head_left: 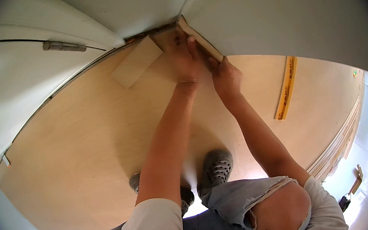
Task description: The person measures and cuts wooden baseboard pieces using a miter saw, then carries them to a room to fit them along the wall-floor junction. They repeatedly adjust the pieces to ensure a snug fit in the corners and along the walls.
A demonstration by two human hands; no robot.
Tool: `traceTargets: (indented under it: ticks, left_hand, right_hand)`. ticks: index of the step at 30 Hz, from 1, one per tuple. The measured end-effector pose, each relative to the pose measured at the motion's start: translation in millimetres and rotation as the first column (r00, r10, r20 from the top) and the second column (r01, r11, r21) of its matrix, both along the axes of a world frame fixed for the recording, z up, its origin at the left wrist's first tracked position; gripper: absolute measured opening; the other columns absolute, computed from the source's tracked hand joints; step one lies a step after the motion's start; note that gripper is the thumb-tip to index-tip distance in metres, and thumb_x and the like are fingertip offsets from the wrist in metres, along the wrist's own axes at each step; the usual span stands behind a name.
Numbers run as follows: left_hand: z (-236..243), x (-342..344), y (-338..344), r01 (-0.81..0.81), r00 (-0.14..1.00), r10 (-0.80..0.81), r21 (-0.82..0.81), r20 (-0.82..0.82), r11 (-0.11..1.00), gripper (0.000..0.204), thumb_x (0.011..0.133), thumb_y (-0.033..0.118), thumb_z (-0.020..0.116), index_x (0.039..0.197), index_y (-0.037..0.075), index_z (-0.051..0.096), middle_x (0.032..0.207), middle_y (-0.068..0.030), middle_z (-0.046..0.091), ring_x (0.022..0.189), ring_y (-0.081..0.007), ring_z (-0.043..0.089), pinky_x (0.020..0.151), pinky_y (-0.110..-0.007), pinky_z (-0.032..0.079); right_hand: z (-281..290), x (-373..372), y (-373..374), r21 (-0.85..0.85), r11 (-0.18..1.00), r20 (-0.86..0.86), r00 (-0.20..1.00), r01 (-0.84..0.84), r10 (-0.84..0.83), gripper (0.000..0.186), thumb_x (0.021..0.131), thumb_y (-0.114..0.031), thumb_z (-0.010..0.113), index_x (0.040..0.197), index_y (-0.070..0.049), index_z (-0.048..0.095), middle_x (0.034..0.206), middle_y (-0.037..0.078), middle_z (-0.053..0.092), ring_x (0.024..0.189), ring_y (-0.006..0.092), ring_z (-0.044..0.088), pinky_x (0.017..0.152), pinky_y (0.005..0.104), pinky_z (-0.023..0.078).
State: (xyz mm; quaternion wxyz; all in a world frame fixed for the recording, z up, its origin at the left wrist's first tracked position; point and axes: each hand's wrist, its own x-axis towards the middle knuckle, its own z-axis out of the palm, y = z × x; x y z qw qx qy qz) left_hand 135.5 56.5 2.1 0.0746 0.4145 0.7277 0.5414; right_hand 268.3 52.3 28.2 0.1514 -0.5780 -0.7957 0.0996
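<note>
My left hand [185, 62] reaches into the corner beside a narrow pale wooden strip [199, 36], thumb raised; its other fingers are blurred in shadow, so I cannot make out their grip. My right hand [227, 79] has its fingers closed on the lower end of that strip, which lies along the foot of the right panel [282, 5]. Just left of my hands, a loose rectangular wood piece [136, 62] lies on the plywood board [69, 146].
A yellow folding ruler [285, 88] lies to my right. White panels with a metal hinge [64, 45] rise on the left. At the far right are stacked board edges [334, 135] and a tool [356, 182]. My knees and shoes [213, 167] are below my hands.
</note>
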Motion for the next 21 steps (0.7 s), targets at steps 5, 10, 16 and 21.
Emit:
traceTargets:
  ticks: [5, 10, 16, 21]
  left_hand:
    - [5, 2, 0, -0.031, 1.000, 0.030, -0.030, -0.004, 0.999, 0.041, 0.108, 0.026, 0.048, 0.131, -0.005, 0.062, 0.120, -0.0217, 0.058, 0.106, -0.0365, 0.056, 0.086, -0.044, 0.050]
    - [5, -1, -1, -0.019, 1.000, 0.018, -0.071, -0.012, 0.997, 0.041, 0.103, 0.024, 0.055, 0.131, -0.005, 0.062, 0.119, -0.0209, 0.058, 0.100, -0.0352, 0.059, 0.084, -0.043, 0.052]
    - [7, -4, 1, -0.091, 0.993, 0.093, 0.029, -0.069, 0.995, 0.038, 0.099, 0.022, 0.060, 0.127, -0.003, 0.065, 0.113, -0.0192, 0.061, 0.094, -0.0352, 0.064, 0.078, -0.044, 0.055]
    - [8, -4, -4, -0.066, 0.998, 0.066, -0.072, -0.013, 0.995, 0.038, 0.098, 0.023, 0.061, 0.126, -0.002, 0.066, 0.110, -0.0174, 0.062, 0.089, -0.0332, 0.065, 0.073, -0.042, 0.055]
  right_hand:
    - [14, -1, 0, -0.035, 0.999, -0.054, 0.998, -0.017, 0.015, 0.037, 0.100, -0.033, 0.063, 0.078, -0.004, 0.056, 0.065, 0.018, 0.064, 0.059, 0.0388, 0.064, 0.053, 0.0481, 0.050]
    - [11, 3, 2, 0.021, 0.999, -0.062, 0.997, -0.050, 0.051, 0.038, 0.101, -0.034, 0.062, 0.079, -0.004, 0.057, 0.069, 0.019, 0.065, 0.064, 0.0406, 0.064, 0.056, 0.0493, 0.050]
    - [4, 2, 2, 0.030, 0.998, 0.018, 0.998, -0.054, 0.054, 0.034, 0.099, -0.030, 0.064, 0.080, -0.003, 0.058, 0.073, 0.020, 0.066, 0.066, 0.0428, 0.064, 0.058, 0.0501, 0.051]
    - [-4, 7, 1, 0.070, 0.995, 0.021, 0.997, -0.076, 0.075, 0.031, 0.098, -0.027, 0.066, 0.082, -0.002, 0.060, 0.076, 0.020, 0.067, 0.067, 0.0418, 0.065, 0.059, 0.0495, 0.052]
